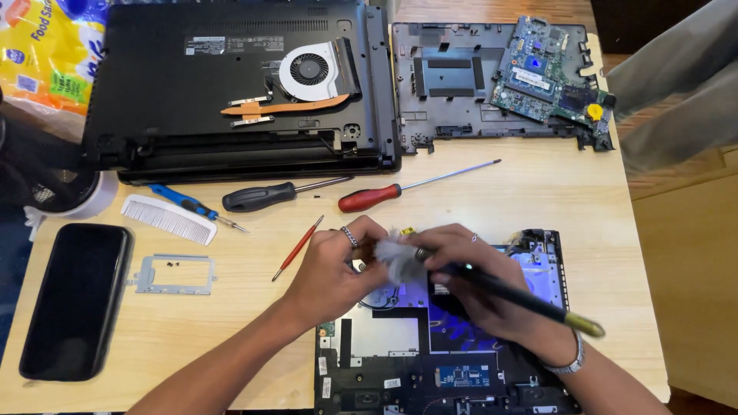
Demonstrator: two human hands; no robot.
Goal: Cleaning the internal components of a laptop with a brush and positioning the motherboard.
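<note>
**Laptop stripped down, brush cleaning in hand over the open chassis**

Nearest the camera lies an opened laptop chassis [430, 361] at the table's front edge, its inner frame bare, with a small blue board showing low down. Both hands work just above it. The right hand [469, 269] is closed around the dark handle of a brush [523, 296], whose gold-coloured end points out to the right; a bracelet sits on that wrist. The left hand [338, 269], wearing a ring, has its fingers pinched together on the pale bristles [396, 257] at the brush's tip. The bristles hang over the upper left part of the chassis, so the dusting looks to be under way rather than finished.

Left of the hands lie a thin red screwdriver [298, 247], a grey metal bracket [173, 274] with loose screws inside it, and a black phone [77, 300]. A little farther back rest a white comb [167, 219], a blue-handled screwdriver [192, 206], a black-handled screwdriver [269, 196] and a red-handled screwdriver [400, 190].

At the far edge sits the black bottom case [231, 92] with its fan and copper heat pipe exposed, and beside it another plastic shell carrying a green motherboard [546, 69]. Judging from this, disassembly is largely done; the rest of the cleaning and all reassembly remain.
</note>
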